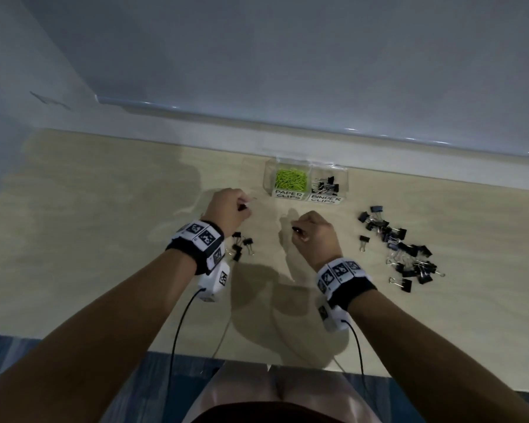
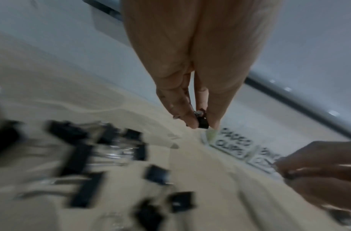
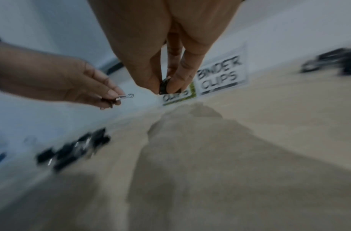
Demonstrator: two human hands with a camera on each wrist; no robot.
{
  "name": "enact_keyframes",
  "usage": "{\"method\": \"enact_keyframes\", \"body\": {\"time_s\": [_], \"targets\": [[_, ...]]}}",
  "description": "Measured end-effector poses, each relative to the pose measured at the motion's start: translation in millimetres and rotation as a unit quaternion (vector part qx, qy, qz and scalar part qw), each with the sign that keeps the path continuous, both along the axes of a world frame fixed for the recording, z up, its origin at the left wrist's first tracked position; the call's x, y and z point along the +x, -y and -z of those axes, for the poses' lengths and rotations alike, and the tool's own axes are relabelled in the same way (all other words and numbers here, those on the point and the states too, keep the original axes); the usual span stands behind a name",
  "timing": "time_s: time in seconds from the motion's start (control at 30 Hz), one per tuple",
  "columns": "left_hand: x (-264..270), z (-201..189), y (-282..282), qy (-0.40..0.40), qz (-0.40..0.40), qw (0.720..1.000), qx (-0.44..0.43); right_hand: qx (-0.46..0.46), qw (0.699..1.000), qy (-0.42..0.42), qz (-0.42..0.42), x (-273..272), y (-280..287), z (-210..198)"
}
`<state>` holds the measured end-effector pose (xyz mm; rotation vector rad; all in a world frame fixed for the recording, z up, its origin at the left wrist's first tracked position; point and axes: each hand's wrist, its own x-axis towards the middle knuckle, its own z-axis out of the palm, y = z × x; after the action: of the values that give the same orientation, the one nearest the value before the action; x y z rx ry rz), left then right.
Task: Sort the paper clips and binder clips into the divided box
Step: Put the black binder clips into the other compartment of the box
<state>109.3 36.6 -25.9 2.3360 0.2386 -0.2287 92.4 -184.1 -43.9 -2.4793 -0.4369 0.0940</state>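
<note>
A clear divided box [image 1: 306, 167] stands at the table's far side; its left cell, labelled PAPER CLIPS, holds green paper clips [image 1: 290, 178], its right cell, labelled BINDER CLIPS, holds black binder clips [image 1: 326, 186]. My left hand [image 1: 229, 209] pinches a black binder clip [image 2: 202, 121] above the table, left of the box. My right hand [image 1: 315, 233] pinches another black binder clip [image 3: 163, 86] in front of the box. A large pile of binder clips [image 1: 400, 248] lies to the right, and a small cluster [image 1: 241, 244] lies by my left wrist.
The beige table [image 1: 104, 239] ends at a white wall ledge [image 1: 287, 126] just behind the box. Cables run from both wrist cameras over the near table edge [image 1: 135, 346]. My lap shows below that edge.
</note>
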Motion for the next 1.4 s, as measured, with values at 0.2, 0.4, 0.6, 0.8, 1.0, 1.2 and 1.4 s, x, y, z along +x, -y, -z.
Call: {"method": "enact_keyframes", "body": {"time_s": [0.2,0.4,0.6,0.8,1.0,1.2,1.4], "targets": [[43.3,-39.9,102.1,0.036,0.037,0.989,-0.136,0.061,0.985,0.064,0.149,49.5,46.0,-39.4],[82.1,-44.6,138.0,0.018,-0.017,0.99,-0.136,0.002,0.987,-0.026,0.159,99.1,61.3,-41.8],[46.1,-26.7,68.9,0.067,-0.017,0.989,-0.134,0.035,0.993,0.054,0.104,54.1,45.2,-33.8],[-36.2,6.8,-66.7,0.002,-0.031,0.995,0.09,-0.008,0.992,-0.051,-0.115,17.3,-37.8,-8.4],[-56.4,22.1,-83.7,-0.053,-0.056,0.99,0.115,-0.112,0.965,-0.115,-0.209,24.4,-130.4,-8.8],[-40.6,21.2,-65.4,-0.058,-0.072,0.987,0.132,-0.232,0.923,-0.093,-0.291,35.8,-155.6,-14.8],[-42.9,22.0,-78.2,-0.066,-0.128,0.989,0.029,-0.22,0.942,-0.081,-0.242,38.6,-134.4,-9.1]]}}
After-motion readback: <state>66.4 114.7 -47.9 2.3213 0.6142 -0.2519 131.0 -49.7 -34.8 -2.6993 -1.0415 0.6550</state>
